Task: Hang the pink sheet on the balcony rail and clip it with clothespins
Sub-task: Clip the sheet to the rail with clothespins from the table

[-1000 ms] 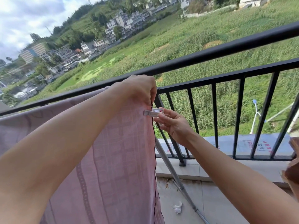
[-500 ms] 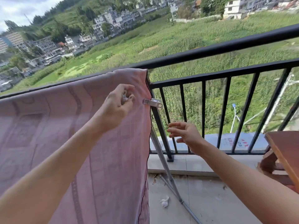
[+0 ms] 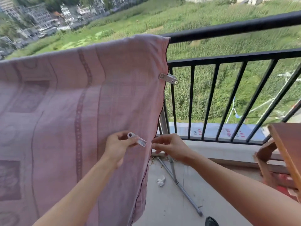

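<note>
— Two clothespins?
— Yes: clipped clothespin (image 3: 168, 78) on the one pink sheet (image 3: 73, 103) over our rail (image 3: 236, 28), second clothespin (image 3: 138, 139) pinched in our left hand (image 3: 117, 145).
— Our right hand (image 3: 171, 146)?
— At the sheet's edge; we cannot tell its grip.

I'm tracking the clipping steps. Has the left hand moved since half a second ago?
Yes. The left hand, then level with the clipped clothespin, is now well below it, down the sheet edge, holding a second clothespin.

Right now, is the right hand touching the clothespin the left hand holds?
Apart. Head view: a narrow strip of pink sheet shows between the held clothespin and the right hand.
</note>
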`<state>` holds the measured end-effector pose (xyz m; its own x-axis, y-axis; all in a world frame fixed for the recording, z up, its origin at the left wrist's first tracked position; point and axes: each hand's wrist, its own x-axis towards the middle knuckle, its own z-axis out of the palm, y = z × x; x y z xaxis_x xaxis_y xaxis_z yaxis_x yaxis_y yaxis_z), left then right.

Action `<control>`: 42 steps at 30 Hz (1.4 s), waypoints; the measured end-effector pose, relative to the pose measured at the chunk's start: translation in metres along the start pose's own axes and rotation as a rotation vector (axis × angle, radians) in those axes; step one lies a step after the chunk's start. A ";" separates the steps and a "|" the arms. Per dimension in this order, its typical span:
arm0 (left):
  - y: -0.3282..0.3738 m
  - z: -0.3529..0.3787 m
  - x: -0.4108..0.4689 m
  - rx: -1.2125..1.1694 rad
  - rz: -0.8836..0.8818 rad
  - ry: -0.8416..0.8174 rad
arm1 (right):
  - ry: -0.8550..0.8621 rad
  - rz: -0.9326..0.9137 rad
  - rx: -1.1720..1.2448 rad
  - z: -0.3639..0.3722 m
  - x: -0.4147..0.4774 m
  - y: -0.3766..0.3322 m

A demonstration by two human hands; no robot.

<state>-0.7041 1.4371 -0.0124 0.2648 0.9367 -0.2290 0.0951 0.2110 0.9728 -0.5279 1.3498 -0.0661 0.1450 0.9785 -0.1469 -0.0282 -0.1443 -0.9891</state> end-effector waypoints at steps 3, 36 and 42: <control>-0.006 0.029 -0.007 0.040 0.026 -0.024 | -0.036 0.024 0.041 -0.013 -0.005 -0.006; 0.008 0.109 0.004 1.108 0.440 0.254 | 0.286 0.245 0.498 -0.142 0.038 0.008; 0.017 0.128 0.011 1.182 0.466 0.516 | 0.044 0.136 0.063 -0.106 0.084 -0.026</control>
<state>-0.5768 1.4158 -0.0022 0.1382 0.9063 0.3993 0.9193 -0.2675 0.2889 -0.4107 1.4198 -0.0537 0.1792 0.9428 -0.2810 -0.1121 -0.2642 -0.9579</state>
